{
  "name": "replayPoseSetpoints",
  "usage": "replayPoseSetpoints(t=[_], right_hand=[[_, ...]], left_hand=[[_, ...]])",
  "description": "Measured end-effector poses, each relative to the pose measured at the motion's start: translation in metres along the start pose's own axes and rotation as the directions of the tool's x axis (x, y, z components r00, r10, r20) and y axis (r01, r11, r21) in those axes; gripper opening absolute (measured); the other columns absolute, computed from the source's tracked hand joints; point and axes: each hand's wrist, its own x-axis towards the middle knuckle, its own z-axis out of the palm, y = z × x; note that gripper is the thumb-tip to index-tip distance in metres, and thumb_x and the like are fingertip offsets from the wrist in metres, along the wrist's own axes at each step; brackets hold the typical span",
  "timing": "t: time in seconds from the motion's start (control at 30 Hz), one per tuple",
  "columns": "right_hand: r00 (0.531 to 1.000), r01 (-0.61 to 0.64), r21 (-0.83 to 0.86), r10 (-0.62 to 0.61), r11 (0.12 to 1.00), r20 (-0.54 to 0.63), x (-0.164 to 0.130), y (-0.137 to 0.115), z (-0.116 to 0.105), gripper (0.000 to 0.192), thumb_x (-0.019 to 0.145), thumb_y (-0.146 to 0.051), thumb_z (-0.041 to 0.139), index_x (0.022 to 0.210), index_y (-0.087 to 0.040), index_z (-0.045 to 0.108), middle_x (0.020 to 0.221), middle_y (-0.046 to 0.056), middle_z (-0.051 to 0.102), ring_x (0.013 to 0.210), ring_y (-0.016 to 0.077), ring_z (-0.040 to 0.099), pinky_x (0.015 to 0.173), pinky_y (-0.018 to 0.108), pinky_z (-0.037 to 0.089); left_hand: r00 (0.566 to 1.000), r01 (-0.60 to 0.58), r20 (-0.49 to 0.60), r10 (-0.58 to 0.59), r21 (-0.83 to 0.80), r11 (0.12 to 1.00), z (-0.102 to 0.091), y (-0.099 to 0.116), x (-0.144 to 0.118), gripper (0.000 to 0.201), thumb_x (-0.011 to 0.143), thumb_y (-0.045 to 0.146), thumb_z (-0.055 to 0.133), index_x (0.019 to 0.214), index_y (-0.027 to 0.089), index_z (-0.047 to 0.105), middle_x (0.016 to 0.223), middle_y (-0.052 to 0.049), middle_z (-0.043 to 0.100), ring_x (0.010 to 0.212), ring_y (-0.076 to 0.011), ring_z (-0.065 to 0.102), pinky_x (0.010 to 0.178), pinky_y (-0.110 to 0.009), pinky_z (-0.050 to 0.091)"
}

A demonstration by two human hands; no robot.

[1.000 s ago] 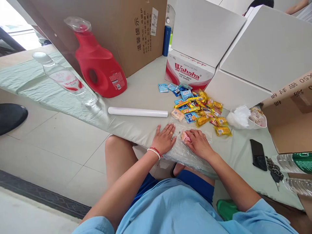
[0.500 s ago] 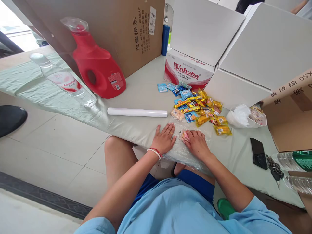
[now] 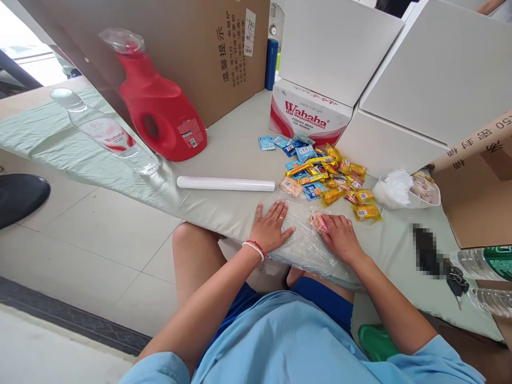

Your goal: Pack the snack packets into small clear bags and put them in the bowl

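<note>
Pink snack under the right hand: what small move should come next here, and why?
Probably fold the loose plastic wrap over the pink snack and press it shut. The right hand rests on the snack, which lies on the wrap; the left hand lies flat, pinning the sheet at the table edge. Whether the snack is already partly covered is unclear.

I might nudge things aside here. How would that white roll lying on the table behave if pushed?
The white roll is a smooth, even cylinder lying on its side, so it would probably roll toward or away from the table edge. It lies apart from the snack packets, so little would stop it. It looks stiff and fairly light.
</note>
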Motion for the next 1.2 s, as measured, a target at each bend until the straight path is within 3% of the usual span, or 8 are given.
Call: replayPoseSetpoints(t=[0.13, 0.2, 0.4, 0.5, 0.67, 0.87, 1.07, 1.2], right_hand=[[0.989, -0.040, 0.065, 0.049, 0.997, -0.136, 0.004, 0.005, -0.013, 0.050, 0.105, -0.035, 0.047, 0.149, -0.011, 0.051, 0.137, 0.019, 0.063, 0.116, 0.0336, 0.052, 0.098, 0.046, 0.039], [0.990, -0.006, 0.118, 0.023, 0.993, -0.141, 0.009, -0.003, -0.021, 0.052, 0.105, -0.037, 0.048, 0.150, -0.012, 0.050, 0.138, 0.018, 0.062, 0.117, 0.0327, 0.052, 0.099, 0.045, 0.039], [0.988, 0.078, 0.158, -0.098, 0.984, 0.123, 0.027, -0.041, -0.021, 0.049, 0.103, -0.039, 0.056, 0.147, -0.018, 0.055, 0.136, 0.016, 0.063, 0.121, 0.0321, 0.053, 0.097, 0.045, 0.041], [0.991, -0.014, 0.187, -0.011, 0.982, 0.133, 0.031, -0.044, -0.013, 0.048, 0.104, -0.041, 0.054, 0.145, -0.017, 0.055, 0.138, 0.017, 0.061, 0.122, 0.0313, 0.053, 0.097, 0.043, 0.042], [0.987, -0.160, 0.155, 0.158, 0.975, 0.027, 0.034, -0.055, -0.013, 0.055, 0.106, -0.049, 0.046, 0.150, -0.014, 0.050, 0.138, 0.020, 0.059, 0.122, 0.0332, 0.051, 0.098, 0.044, 0.042], [0.995, -0.044, 0.035, 0.040, 0.998, 0.096, 0.033, -0.077, 0.000, 0.059, 0.102, -0.040, 0.057, 0.153, -0.013, 0.046, 0.138, 0.021, 0.059, 0.120, 0.0342, 0.050, 0.098, 0.047, 0.040], [0.967, 0.235, 0.082, -0.241, 0.969, 0.079, 0.026, -0.038, -0.004, 0.053, 0.103, -0.034, 0.055, 0.152, -0.015, 0.050, 0.139, 0.019, 0.060, 0.124, 0.0321, 0.050, 0.106, 0.047, 0.037], [0.971, 0.219, 0.149, -0.230, 0.964, 0.063, 0.023, -0.032, -0.006, 0.062, 0.105, -0.048, 0.050, 0.156, -0.014, 0.045, 0.144, 0.020, 0.058, 0.130, 0.0323, 0.049, 0.113, 0.050, 0.035]], left_hand=[[1.000, 0.001, 0.005, -0.001, 0.015, 1.000, -0.002, 0.001, 0.000, 0.072, 0.102, 0.062, 0.037, 0.162, 0.023, 0.038, 0.171, -0.011, 0.031, 0.158, -0.0314, 0.030, 0.129, -0.064, 0.008], [1.000, -0.003, 0.005, 0.003, 0.015, 1.000, -0.002, 0.001, 0.000, 0.071, 0.103, 0.061, 0.037, 0.162, 0.022, 0.038, 0.170, -0.011, 0.032, 0.158, -0.0317, 0.031, 0.128, -0.064, 0.009], [1.000, -0.007, -0.014, 0.007, 0.009, 1.000, -0.002, 0.000, 0.000, 0.061, 0.108, 0.046, 0.025, 0.162, 0.019, 0.037, 0.169, -0.012, 0.035, 0.157, -0.0271, 0.034, 0.128, -0.064, 0.012], [1.000, -0.012, -0.011, 0.012, 0.015, 1.000, -0.003, 0.000, 0.000, 0.059, 0.108, 0.039, 0.026, 0.162, 0.018, 0.038, 0.168, -0.011, 0.036, 0.157, -0.0261, 0.034, 0.128, -0.064, 0.014], [1.000, -0.002, -0.003, 0.003, 0.024, 1.000, -0.003, 0.001, 0.000, 0.059, 0.105, 0.033, 0.030, 0.161, 0.018, 0.039, 0.169, -0.011, 0.035, 0.157, -0.0259, 0.034, 0.128, -0.064, 0.013], [1.000, -0.016, -0.009, 0.016, 0.028, 0.999, -0.002, 0.000, 0.000, 0.059, 0.105, 0.032, 0.030, 0.161, 0.016, 0.038, 0.169, -0.011, 0.034, 0.157, -0.0262, 0.033, 0.128, -0.064, 0.014], [1.000, -0.014, -0.005, 0.014, 0.045, 0.999, -0.002, -0.001, -0.001, 0.058, 0.105, 0.034, 0.031, 0.161, 0.020, 0.039, 0.169, -0.010, 0.035, 0.157, -0.0274, 0.034, 0.128, -0.062, 0.016], [1.000, -0.013, 0.007, 0.013, 0.035, 0.999, -0.003, 0.000, 0.000, 0.059, 0.106, 0.034, 0.031, 0.162, 0.018, 0.037, 0.169, -0.011, 0.034, 0.157, -0.0269, 0.034, 0.128, -0.064, 0.014]])
